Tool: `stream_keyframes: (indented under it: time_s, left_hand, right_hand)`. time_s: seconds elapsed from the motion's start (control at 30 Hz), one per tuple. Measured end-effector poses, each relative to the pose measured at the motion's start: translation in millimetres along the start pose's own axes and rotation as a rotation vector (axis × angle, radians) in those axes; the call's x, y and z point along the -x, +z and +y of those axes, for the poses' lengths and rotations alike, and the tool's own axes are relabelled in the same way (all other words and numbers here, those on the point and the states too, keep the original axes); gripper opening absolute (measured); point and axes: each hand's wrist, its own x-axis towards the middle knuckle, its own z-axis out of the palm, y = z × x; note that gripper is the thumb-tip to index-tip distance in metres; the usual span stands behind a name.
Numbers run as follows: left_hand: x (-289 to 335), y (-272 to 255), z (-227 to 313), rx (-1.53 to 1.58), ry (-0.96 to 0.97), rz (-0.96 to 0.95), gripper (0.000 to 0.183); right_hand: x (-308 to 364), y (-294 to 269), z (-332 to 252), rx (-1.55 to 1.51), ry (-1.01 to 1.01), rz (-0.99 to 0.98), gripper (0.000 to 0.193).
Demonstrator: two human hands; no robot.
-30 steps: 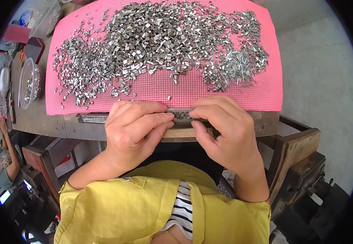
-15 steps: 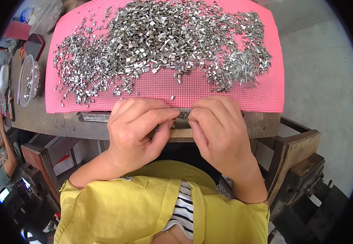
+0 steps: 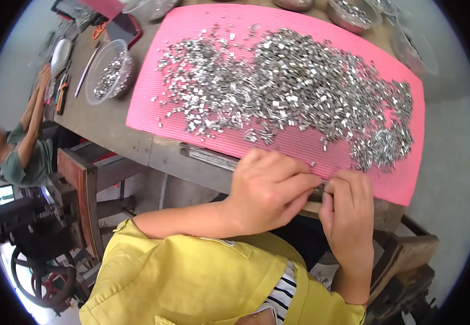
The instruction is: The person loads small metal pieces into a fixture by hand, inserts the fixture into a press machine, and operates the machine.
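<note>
My left hand (image 3: 270, 190) is bent over the near edge of the pink mat, thumb and fingertips pinched together. Close beside it, my right hand (image 3: 349, 212) is also closed, its fingertips almost meeting the left ones. What lies between the fingers is too small and covered to make out. Beneath both hands a narrow metal bar (image 3: 213, 157) runs along the table's front edge; its left part shows. Just beyond the hands, a wide heap of small shiny metal pieces (image 3: 294, 81) covers the pink textured mat (image 3: 143, 116). One loose metal piece (image 3: 313, 163) lies near my left fingers.
At left on the wooden table (image 3: 110, 122) stand a clear tub of metal pieces (image 3: 97, 86), pliers (image 3: 61, 97) and orange scissors (image 3: 99, 31). Bowls of parts (image 3: 354, 16) sit at the back right. A co-worker (image 3: 21, 146) reaches toward the table at far left, beside a machine (image 3: 40, 216).
The view has turned, so the mat, table and my hands appear farther right and tilted. More of the co-worker and the back bowls shows. Both hands stay pinched close together at the edge.
</note>
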Motion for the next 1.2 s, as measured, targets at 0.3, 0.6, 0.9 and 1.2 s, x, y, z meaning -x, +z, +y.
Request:
stream_keyframes:
  time_s: [0.3,0.6,0.9,1.2]
  left_hand:
    - [3.4,-11.4,-9.1,0.169,0.061,0.029,0.027]
    - [31.3,-117.6,-80.8,-0.193,-0.208,0.328,0.021]
    - [31.6,-148.8,-116.9,-0.108,-0.282,0.297,0.018]
    - [4.7,-141.5,-135.8,-0.098,-0.317,0.215,0.01]
  right_hand:
    - [6.0,-4.1,7.4,-0.135,-0.014,0.116,0.018]
    - [-6.8,-2.6,-12.2,-0.056,-0.078,0.132,0.019]
    - [-45.8,2.2,-49.8,0.0,-0.255,0.044,0.024]
    - [-118.6,18.8,-71.2,-0.091,-0.436,-0.003,0.018]
